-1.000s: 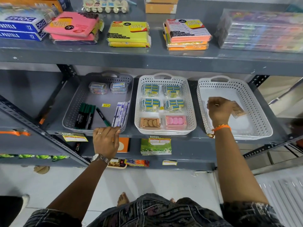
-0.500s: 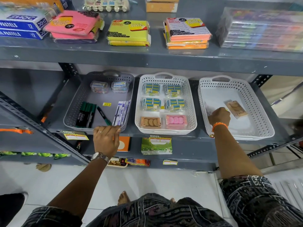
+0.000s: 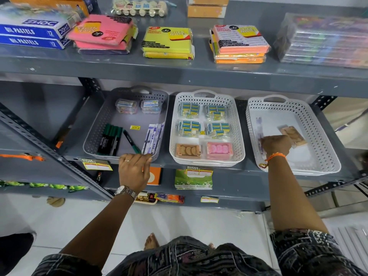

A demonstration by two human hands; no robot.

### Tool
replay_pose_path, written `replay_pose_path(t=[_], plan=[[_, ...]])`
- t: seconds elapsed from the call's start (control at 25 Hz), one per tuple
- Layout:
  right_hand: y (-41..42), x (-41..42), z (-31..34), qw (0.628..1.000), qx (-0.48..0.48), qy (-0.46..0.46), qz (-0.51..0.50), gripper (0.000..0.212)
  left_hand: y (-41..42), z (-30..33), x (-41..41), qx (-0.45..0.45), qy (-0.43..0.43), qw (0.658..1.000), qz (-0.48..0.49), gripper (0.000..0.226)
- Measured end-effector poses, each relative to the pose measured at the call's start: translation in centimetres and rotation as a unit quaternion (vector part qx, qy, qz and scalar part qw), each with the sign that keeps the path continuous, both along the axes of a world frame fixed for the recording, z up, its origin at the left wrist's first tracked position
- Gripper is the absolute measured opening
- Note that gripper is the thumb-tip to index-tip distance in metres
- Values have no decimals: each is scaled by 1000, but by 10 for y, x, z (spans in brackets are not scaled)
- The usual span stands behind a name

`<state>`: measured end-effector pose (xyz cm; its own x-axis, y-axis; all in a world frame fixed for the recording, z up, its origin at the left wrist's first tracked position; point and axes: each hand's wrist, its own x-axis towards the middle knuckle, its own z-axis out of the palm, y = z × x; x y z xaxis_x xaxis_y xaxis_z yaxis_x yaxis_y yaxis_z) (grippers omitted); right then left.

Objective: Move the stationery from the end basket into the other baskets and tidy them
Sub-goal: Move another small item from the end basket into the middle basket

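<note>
Three baskets stand side by side on the middle shelf. The right white basket (image 3: pixel 320 140) holds a brown eraser pack (image 3: pixel 293 135) and a blurred purple-white pen packet (image 3: pixel 259 125) along its left wall. My right hand (image 3: pixel 276 145) is inside this basket, fingers curled on the packet's near end, with the eraser pack just beside it. My left hand (image 3: pixel 134 168) grips the front rim of the grey basket (image 3: pixel 92 140), which contains green markers (image 3: pixel 110 140), pen packets (image 3: pixel 153 138) and two small clear boxes. The middle white basket (image 3: pixel 240 136) holds eraser packs in rows.
The top shelf (image 3: pixel 179 68) overhangs the baskets and carries sticky-note pads, oil pastel boxes and wrapped packs. A slanted grey upright (image 3: pixel 49 148) crosses at the left. Price labels hang on the shelf edge. More goods sit on the shelf below.
My right hand has put the brown eraser pack down in the right basket and moved left onto the pen packet by the wall. My left hand has stayed on the grey basket's rim.
</note>
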<state>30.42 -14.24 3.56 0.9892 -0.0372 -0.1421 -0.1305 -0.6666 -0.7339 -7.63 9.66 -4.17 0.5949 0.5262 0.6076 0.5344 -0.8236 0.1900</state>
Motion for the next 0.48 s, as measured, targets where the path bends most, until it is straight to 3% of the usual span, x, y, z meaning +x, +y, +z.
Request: replay_pose_path(t=[0.32,0.48], plan=[[40,-37,42,979,169,-108,44,10,14,24,-21,-14,49,998,-32,31],[95,-97,53,955,244,-34,164,33,31,29,-44,-33,40,998,-22,35]])
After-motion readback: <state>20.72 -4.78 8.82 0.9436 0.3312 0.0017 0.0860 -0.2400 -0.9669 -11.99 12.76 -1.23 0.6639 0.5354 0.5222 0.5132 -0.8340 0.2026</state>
